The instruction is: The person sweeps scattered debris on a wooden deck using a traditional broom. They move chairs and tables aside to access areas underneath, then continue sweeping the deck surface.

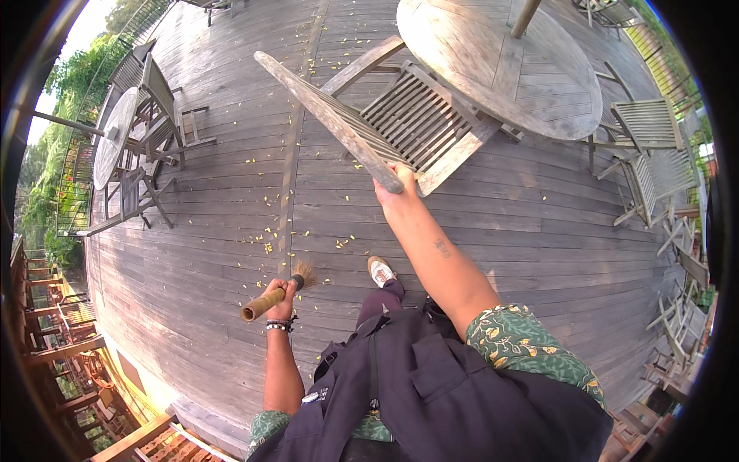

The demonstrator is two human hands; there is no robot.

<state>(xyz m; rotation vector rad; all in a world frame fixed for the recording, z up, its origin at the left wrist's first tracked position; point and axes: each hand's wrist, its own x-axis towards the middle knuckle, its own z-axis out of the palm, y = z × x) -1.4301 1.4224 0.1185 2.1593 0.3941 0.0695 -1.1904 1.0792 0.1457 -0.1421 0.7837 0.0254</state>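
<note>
My left hand (281, 297) grips the bamboo handle of a broom (262, 306). The broom points away from me, and its bristles (303, 274) show just beyond the fist, near the deck. My right hand (398, 183) is closed around the near end of a wooden armchair's top back rail (346, 136). The slatted seat (418, 107) faces a round wooden table (542, 86), with the chair standing at an angle to its edge. Small yellow leaves or petals (268, 245) lie scattered over the planks around the broom.
Wooden deck boards (485, 231) stretch all around. At the left, another round table (115, 138) with chairs stands beside a metal railing (75, 156) and greenery. More slatted chairs (646, 124) line the right side. A pole (525, 18) rises from the near table.
</note>
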